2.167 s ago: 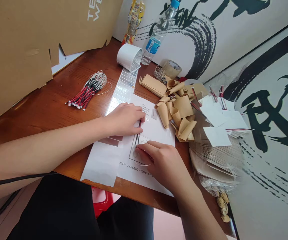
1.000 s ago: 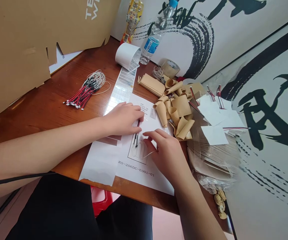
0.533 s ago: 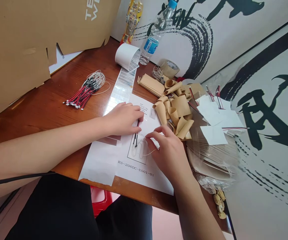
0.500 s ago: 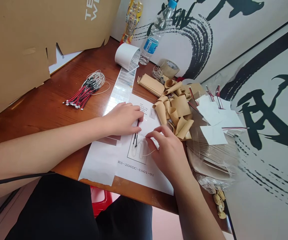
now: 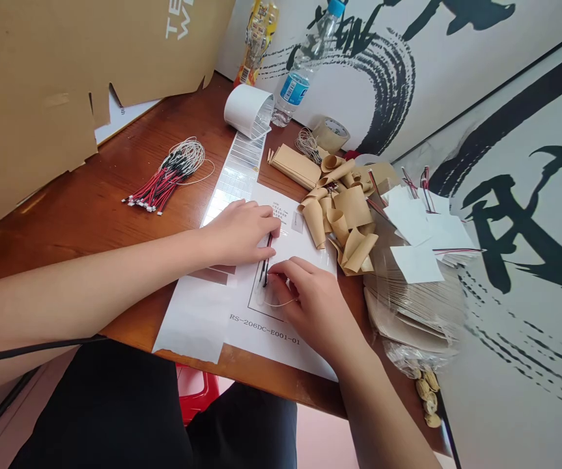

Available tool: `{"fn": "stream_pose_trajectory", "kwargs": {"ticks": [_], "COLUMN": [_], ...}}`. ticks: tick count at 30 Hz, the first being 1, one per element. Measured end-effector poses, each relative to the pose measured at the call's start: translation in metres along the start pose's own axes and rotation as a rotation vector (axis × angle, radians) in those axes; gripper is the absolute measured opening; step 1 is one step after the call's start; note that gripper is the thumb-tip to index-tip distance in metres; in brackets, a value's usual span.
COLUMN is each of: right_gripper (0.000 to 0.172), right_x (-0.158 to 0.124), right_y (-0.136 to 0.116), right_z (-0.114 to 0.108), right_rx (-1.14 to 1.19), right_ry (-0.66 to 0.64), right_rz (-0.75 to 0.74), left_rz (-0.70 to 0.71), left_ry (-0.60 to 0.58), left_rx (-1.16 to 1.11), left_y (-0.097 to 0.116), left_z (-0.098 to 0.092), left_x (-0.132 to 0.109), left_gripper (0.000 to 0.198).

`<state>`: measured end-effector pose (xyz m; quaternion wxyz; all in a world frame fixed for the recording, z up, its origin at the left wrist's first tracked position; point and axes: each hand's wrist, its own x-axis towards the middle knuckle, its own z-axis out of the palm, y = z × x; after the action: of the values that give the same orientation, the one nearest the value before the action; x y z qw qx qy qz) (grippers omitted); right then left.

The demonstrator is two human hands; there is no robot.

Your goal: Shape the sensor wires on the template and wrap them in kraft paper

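A white printed sheet (image 5: pixel 266 339) labelled RS-206DC-E001-01 lies on the wooden table (image 5: pixel 56 241), with an outlined box printed on it. My left hand (image 5: pixel 239 233) rests on the sheet, its fingertips against a pair of dark wires (image 5: pixel 265 262) that run down into the box. My right hand (image 5: pixel 310 306) curls over the box, its fingertips beside those wires. A thin pale wire loop (image 5: pixel 281 303) leaves from under the right hand and lies on the sheet. The hand hides part of the loop.
A bundle of red-and-black connector wires (image 5: pixel 163 184) lies left of the sheet. Behind it are a label strip (image 5: pixel 241 169), a white roll (image 5: pixel 247 111) and a tape roll (image 5: pixel 330 135). Curled kraft paper pieces (image 5: pixel 344 218) and white cards (image 5: pixel 416 264) crowd the right. Cardboard (image 5: pixel 66 71) stands at the back left.
My right hand has moved left and down, from beside the pale wire loop to over the dark wires. My left hand stays in place on the sheet.
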<state>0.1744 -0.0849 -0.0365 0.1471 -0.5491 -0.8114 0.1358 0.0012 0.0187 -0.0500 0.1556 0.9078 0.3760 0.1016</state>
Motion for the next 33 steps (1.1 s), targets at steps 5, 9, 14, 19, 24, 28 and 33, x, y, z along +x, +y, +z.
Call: {"fn": "stream_pose_trajectory", "kwargs": {"ticks": [5, 9, 14, 19, 24, 28, 33], "right_gripper": [0.015, 0.009, 0.006, 0.003, 0.002, 0.003, 0.009], "right_x": [-0.0003, -0.0001, 0.0003, 0.0006, 0.0006, 0.0004, 0.0009], "right_y": [0.0010, 0.0014, 0.0028, 0.0044, 0.0036, 0.0034, 0.0054], "right_z": [-0.0005, -0.0014, -0.0011, 0.0007, 0.0005, 0.0002, 0.0011], "right_rx": [0.005, 0.006, 0.019, 0.021, 0.023, 0.022, 0.003], "right_ry": [0.009, 0.011, 0.022, 0.025, 0.041, 0.045, 0.043], "right_rz": [0.000, -0.001, 0.007, 0.027, 0.043, 0.067, 0.063], "left_rz": [0.001, -0.006, 0.004, -0.001, -0.008, -0.001, 0.000], "left_ry": [0.002, -0.005, 0.014, 0.006, 0.001, 0.008, 0.008], "left_rx": [-0.002, -0.001, -0.006, -0.013, -0.015, -0.018, -0.017], "left_y": [0.0009, 0.0014, -0.0006, -0.0002, 0.0012, -0.0001, -0.0012], "left_z": [-0.0009, -0.0016, 0.0010, 0.0010, -0.0002, 0.0004, 0.0019], "left_x": [-0.0002, -0.0006, -0.0005, -0.0003, 0.0002, 0.0001, -0.0001], "left_gripper": [0.032, 0.032, 0.032, 0.032, 0.033, 0.032, 0.033]}}
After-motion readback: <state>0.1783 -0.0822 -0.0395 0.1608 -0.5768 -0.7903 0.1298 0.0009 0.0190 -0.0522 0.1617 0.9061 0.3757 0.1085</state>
